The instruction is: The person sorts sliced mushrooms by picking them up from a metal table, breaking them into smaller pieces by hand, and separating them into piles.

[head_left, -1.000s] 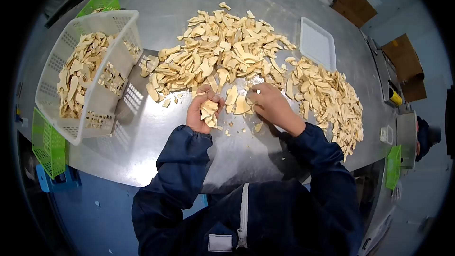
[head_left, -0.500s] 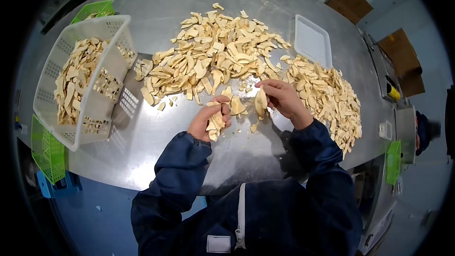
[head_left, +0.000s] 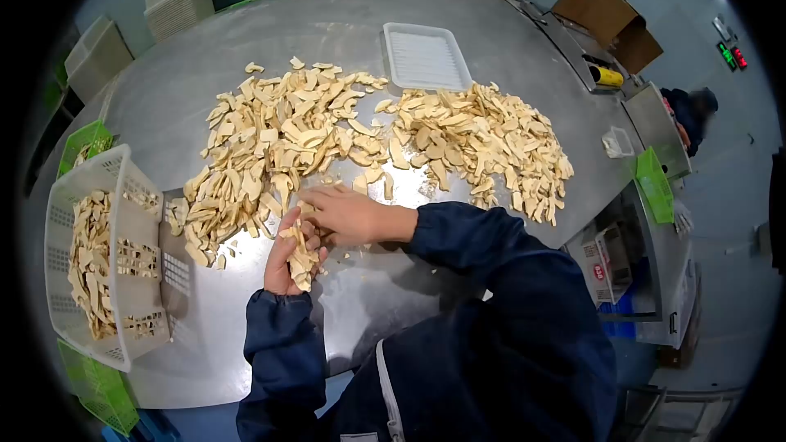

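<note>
My left grip (head_left: 284, 260) holds pale slices (head_left: 302, 263) over the table (head_left: 205, 356); my right grip (head_left: 344, 214) closes in beside them, its hold unclear; work looks partway: white crate (head_left: 137, 293) partly loaded, left heap (head_left: 270, 133) and right heap (head_left: 487, 137) lying loose.

The bare right hand (head_left: 348, 219) partly hides the bare left hand (head_left: 282, 272); the bottom edge crops the white rectangular label (head_left: 359, 438).
</note>
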Available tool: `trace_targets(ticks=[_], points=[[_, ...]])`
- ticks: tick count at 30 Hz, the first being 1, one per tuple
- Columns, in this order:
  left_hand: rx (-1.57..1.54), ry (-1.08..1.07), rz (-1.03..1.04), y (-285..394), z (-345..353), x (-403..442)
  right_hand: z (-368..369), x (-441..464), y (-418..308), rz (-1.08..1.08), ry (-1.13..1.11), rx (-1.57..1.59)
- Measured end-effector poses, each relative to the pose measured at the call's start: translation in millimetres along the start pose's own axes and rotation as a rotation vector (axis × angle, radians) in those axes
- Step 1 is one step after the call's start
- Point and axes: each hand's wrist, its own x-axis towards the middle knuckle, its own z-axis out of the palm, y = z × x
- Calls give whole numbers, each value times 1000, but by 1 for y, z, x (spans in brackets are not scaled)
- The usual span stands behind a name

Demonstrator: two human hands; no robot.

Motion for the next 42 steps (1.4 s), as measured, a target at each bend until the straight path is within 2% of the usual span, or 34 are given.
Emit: trace_targets(ticks=[1, 2, 4, 5, 6, 7, 8, 9, 11, 13, 16, 19, 22, 25, 26, 29, 33, 37, 38, 41, 42], points=[[4, -19, 2, 0, 2, 0, 9, -8, 2, -103, 43, -60], [7, -36, 4, 1, 2, 0, 15, -11, 10, -52, 43, 98], [-2, -63, -4, 2, 8, 2, 3, -24, 29, 2, 28, 53], [3, -97, -18, 3, 6, 1, -7, -34, 44, -26, 57, 140], [-16, -86, -31, 2, 7, 1, -22, -38, 49, 108, -20, 228], [-37, -80, -43, 3, 7, 2, -26, -46, 60, 185, 55, 217], [-71, -144, -61, 3, -2, 4, -29, -58, 73, 335, 136, 332], [-16, -99, -42, 5, -2, 4, -71, -54, 47, 834, -15, 611], [87, -15, -17, 5, 0, 4, -63, -76, 76, 878, 333, 867], [97, 16, 17, 4, 6, 4, -75, -88, 80, 905, 523, 998], [89, 75, 39, 3, 15, 3, -91, -104, 81, 886, 396, 266], [61, 57, 40, 2, 1, 5, -89, -110, 62, 735, 211, 162], [41, 28, 32, 3, -4, 5, -68, -105, 42, 553, 147, 16], [37, 25, 18, 2, 2, 4, -47, -87, 33, 292, 219, -138], [38, 21, 13, 1, 3, 3, -46, -81, 33, 231, 157, -157], [86, 21, -2, 1, 7, 4, -41, -63, 33, 123, 89, -254], [163, 44, 13, 1, 8, 3, -38, -50, 54, 128, 38, -297], [227, 48, 17, 0, 7, 4, -41, -39, 65, 242, 110, 139], [235, 47, 15, 0, 6, 5, -38, -41, 62, 364, 198, 270], [318, 63, 22, -1, 14, 3, -52, -36, 33, 774, 83, 973], [353, 69, 22, -1, 17, 3, -53, -36, 21, 744, 73, 1135]])
